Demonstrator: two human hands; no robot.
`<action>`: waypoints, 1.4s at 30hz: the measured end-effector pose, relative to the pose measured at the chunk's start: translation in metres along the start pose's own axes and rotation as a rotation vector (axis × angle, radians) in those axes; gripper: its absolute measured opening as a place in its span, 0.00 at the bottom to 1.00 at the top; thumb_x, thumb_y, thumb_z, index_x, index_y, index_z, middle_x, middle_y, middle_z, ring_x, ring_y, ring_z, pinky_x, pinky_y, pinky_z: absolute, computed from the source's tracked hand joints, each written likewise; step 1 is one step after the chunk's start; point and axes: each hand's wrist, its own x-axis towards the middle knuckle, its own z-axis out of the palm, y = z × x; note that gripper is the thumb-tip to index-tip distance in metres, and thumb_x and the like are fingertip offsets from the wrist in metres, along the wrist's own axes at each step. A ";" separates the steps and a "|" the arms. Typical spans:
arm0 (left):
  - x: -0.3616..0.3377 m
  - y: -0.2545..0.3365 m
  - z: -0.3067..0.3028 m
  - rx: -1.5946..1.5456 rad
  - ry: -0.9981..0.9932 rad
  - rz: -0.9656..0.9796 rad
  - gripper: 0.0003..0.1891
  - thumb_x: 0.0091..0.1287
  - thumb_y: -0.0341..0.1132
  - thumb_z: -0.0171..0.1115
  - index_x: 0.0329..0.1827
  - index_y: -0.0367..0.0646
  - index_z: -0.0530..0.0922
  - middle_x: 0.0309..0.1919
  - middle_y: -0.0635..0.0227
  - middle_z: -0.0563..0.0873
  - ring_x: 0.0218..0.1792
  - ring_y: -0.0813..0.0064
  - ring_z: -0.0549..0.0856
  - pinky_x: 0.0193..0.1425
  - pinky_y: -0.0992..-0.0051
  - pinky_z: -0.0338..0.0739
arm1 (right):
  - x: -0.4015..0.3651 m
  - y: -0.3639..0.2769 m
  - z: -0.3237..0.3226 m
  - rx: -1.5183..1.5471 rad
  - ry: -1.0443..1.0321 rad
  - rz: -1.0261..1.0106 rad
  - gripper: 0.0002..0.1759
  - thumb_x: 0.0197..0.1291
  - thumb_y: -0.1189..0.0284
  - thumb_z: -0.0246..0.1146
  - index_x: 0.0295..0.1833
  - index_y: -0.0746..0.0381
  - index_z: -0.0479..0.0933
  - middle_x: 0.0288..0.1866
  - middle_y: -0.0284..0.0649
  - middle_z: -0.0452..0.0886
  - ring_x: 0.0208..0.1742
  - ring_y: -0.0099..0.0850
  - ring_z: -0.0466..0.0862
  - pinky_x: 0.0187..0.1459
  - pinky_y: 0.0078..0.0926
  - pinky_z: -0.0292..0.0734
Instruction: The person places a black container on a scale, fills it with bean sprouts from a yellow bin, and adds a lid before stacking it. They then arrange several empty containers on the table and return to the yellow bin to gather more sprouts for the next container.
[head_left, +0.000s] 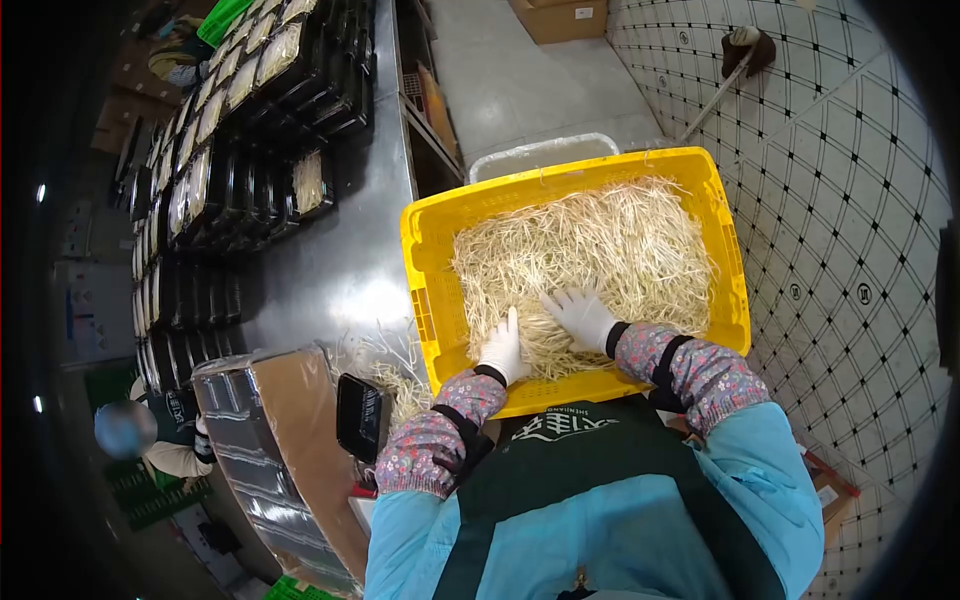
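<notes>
A yellow crate (430, 325) full of thin pale strands (600, 235) stands before me. Both my hands wear white gloves and press into the strands near the crate's front side. My left hand (502, 350) is at the front left, its thumb raised and its other fingers partly hidden among the strands. To the right of it, my right hand (582, 316) lies on the strands with its fingers spread. A bunch of strands bulges between and below the two hands.
Stacked black trays (225, 180) of strands stand on the metal table (350, 265) at left. An empty black tray (360, 415), loose strands (400, 385) and a cardboard box (310, 440) are nearer. A co-worker (165, 430) is at far left. A white tub (540, 155) sits behind the crate.
</notes>
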 end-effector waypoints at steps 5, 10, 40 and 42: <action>0.005 -0.001 -0.010 -0.159 0.178 -0.029 0.22 0.57 0.44 0.69 0.49 0.41 0.73 0.37 0.46 0.86 0.39 0.45 0.87 0.47 0.54 0.81 | 0.023 0.019 0.023 0.202 0.003 0.085 0.36 0.46 0.68 0.69 0.65 0.54 0.71 0.40 0.41 0.82 0.45 0.41 0.84 0.40 0.40 0.79; -0.034 0.027 -0.062 -0.120 0.181 0.036 0.16 0.58 0.37 0.65 0.46 0.40 0.74 0.38 0.47 0.86 0.39 0.46 0.87 0.44 0.54 0.81 | 0.021 0.044 -0.009 0.180 0.179 -0.007 0.14 0.49 0.69 0.66 0.44 0.53 0.79 0.39 0.41 0.84 0.44 0.41 0.86 0.39 0.39 0.80; 0.045 0.027 -0.053 -0.214 0.169 -0.024 0.26 0.52 0.41 0.72 0.52 0.40 0.77 0.46 0.46 0.85 0.48 0.51 0.86 0.55 0.60 0.80 | 0.017 0.050 0.017 0.206 0.123 0.159 0.12 0.48 0.75 0.62 0.42 0.60 0.77 0.37 0.44 0.85 0.40 0.44 0.86 0.41 0.40 0.81; 0.041 0.020 -0.046 -0.155 0.155 -0.007 0.24 0.52 0.45 0.72 0.49 0.41 0.78 0.42 0.48 0.87 0.47 0.50 0.86 0.54 0.60 0.80 | 0.015 0.059 0.017 0.181 0.129 0.086 0.11 0.48 0.74 0.62 0.40 0.59 0.78 0.37 0.45 0.85 0.41 0.44 0.86 0.41 0.40 0.81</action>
